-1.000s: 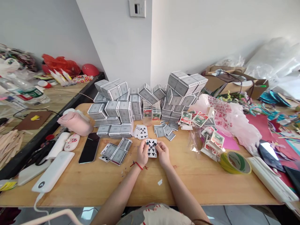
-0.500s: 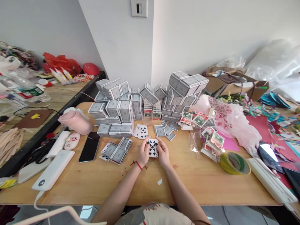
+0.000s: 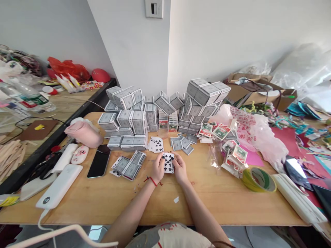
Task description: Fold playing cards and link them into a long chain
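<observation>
Between my two hands is a playing card (image 3: pixel 169 164), a nine of clubs, face up; whether more cards lie under it I cannot tell. My left hand (image 3: pixel 158 167) grips its left edge, thumb on the face. On the right edge, my right hand (image 3: pixel 180 168) pinches it the same way. Just beyond my hands, face-up club cards (image 3: pixel 156 144) lie to the left, and face-down grey cards (image 3: pixel 182 143) are spread to the right. Stacks of grey-backed cards (image 3: pixel 130 166) rest left of my left hand, some face up beneath.
Tall piles of grey card-patterned blocks (image 3: pixel 132 119) stand at the back. A black phone (image 3: pixel 98 162) and white power bank (image 3: pixel 60 187) lie left. Opened card boxes (image 3: pixel 236 156), yellow tape (image 3: pixel 259 179) and a plastic bag (image 3: pixel 266 132) occupy the right. A paper scrap (image 3: pixel 176 199) lies in front.
Hardly anything differs. Both hands keep hold of the card in the same place, and the view has shifted very slightly.
</observation>
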A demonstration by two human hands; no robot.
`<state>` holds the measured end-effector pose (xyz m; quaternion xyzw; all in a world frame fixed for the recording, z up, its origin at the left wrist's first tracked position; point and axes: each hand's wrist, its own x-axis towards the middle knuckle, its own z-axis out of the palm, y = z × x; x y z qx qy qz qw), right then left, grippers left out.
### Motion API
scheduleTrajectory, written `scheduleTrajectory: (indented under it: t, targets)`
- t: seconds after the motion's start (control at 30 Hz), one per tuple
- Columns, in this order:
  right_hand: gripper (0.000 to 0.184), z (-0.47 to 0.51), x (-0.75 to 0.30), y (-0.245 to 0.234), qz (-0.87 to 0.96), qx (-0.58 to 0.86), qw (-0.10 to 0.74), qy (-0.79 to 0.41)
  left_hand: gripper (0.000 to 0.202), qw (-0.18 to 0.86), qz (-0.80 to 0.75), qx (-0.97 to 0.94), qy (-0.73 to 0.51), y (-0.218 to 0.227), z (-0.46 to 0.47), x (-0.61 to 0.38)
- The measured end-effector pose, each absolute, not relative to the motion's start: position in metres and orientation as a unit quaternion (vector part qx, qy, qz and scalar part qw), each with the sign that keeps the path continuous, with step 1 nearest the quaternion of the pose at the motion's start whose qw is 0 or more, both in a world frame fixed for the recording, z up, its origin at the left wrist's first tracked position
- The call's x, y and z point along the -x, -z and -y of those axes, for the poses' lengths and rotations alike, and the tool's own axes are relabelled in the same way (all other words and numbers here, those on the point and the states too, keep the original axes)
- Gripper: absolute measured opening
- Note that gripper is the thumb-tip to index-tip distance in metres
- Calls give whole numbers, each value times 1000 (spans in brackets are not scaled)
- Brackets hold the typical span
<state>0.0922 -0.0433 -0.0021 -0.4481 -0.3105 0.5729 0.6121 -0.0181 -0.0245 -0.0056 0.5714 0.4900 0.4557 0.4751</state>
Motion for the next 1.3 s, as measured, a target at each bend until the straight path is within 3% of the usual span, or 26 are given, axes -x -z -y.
scheduleTrajectory:
  t: [0.47,0.67,0.93,1.3]
  targets:
    - [37,41,-93,9,299,458,600,-583,32,456,-488,-583,-462,7,24,18]
    - [22,42,-93,3,319,451,596,-583,29,454,-490,-579,-468,10,24,19]
    - [17,42,-92,8,340,493,592,-539,22,448,-490,-569,-487,6,24,18]
    - [13,42,-95,8,324,470,578,-583,15,424,-512,-563,-490,-12,26,19]
